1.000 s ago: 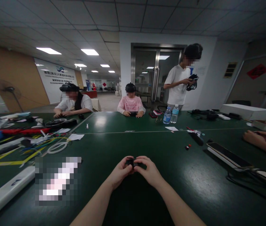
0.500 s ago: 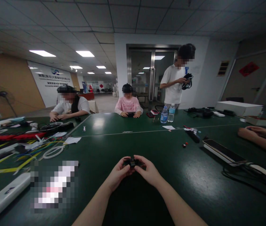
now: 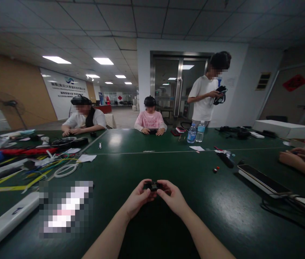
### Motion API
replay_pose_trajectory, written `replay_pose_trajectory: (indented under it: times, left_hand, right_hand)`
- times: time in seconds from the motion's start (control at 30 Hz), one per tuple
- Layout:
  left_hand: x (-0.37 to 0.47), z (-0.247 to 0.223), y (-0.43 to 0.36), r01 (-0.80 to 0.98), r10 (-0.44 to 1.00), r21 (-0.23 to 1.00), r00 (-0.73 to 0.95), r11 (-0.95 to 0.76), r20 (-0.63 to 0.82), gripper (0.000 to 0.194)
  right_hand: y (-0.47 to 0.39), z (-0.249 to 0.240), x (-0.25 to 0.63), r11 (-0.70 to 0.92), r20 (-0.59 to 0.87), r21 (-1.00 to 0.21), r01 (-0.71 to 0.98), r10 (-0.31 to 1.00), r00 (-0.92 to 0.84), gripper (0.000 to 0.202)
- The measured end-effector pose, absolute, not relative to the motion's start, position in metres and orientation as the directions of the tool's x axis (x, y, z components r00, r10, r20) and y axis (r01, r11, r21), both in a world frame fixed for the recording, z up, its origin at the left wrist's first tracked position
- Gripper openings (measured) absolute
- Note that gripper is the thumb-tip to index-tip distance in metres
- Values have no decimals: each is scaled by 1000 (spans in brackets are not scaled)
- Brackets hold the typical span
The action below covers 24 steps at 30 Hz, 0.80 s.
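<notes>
A small black object is held between my two hands, just above the dark green table near the centre. My left hand grips its left side, with the thumb in front and the fingers behind. On the right side, my right hand closes on the same object with thumb and fingers. What the object is cannot be made out; its ends are hidden by my fingers.
Left: a white power strip, cables and papers. Right: a phone on a white block, small red and dark bits. Two bottles stand farther back. Another person's hands rest at the right; three people are beyond.
The view has turned slightly to the left, so the surroundings appear shifted right. Both hands still hold the black object, with its tilt slightly changed.
</notes>
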<state>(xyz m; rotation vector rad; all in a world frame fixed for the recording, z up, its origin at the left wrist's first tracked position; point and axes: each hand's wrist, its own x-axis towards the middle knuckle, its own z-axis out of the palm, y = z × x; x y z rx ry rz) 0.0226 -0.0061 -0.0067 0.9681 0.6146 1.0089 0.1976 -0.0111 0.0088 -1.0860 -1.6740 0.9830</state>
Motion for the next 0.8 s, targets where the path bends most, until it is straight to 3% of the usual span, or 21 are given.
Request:
replay_pose_trajectory:
  times: [0.8]
  left_hand:
    - [21, -6, -5, -421, 893, 884, 451, 201, 12, 34]
  right_hand:
    - [-10, 6, 198, 271, 227, -933, 238, 954, -196, 33]
